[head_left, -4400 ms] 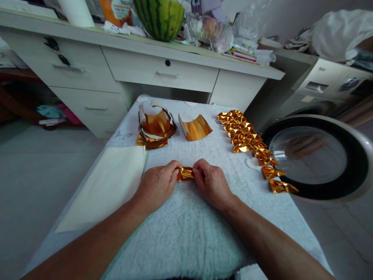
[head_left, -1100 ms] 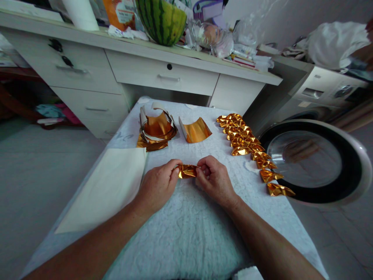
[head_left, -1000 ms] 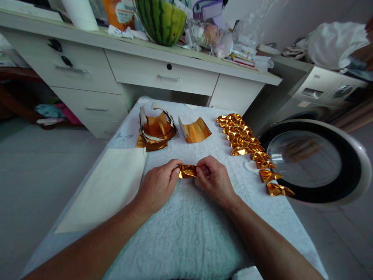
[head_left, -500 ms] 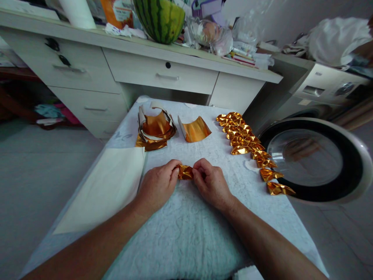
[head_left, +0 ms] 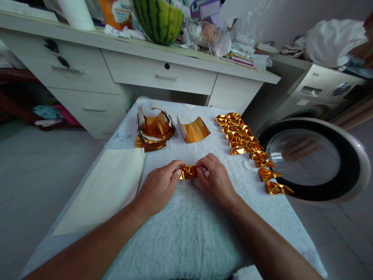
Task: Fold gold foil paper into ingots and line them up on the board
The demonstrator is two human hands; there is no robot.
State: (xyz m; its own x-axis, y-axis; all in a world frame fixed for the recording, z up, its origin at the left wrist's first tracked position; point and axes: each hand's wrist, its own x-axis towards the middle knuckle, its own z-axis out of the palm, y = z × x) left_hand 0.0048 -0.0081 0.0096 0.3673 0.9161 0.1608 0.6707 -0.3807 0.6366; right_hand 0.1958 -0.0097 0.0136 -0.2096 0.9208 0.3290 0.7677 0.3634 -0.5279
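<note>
A small folded gold foil piece (head_left: 188, 172) is held over the middle of the cloth-covered table. My left hand (head_left: 161, 186) pinches its left end, and my right hand (head_left: 216, 179) pinches its right end. Beyond my hands lies a curved gold sheet (head_left: 196, 130), with a stack of curled gold sheets (head_left: 155, 130) to its left. Several folded gold pieces (head_left: 239, 132) form overlapping rows at the right, running down towards the table's right edge.
White paper (head_left: 101, 190) lies on the table's left side. Behind the table (head_left: 186, 241) stands a white desk (head_left: 163, 76) bearing a cut watermelon (head_left: 159, 21). An open washing machine door (head_left: 304, 155) adjoins the right edge.
The foil piece and my right hand have shifted slightly to the right. More of the foil shows beside my left fingertips. Both hands still hold it.
</note>
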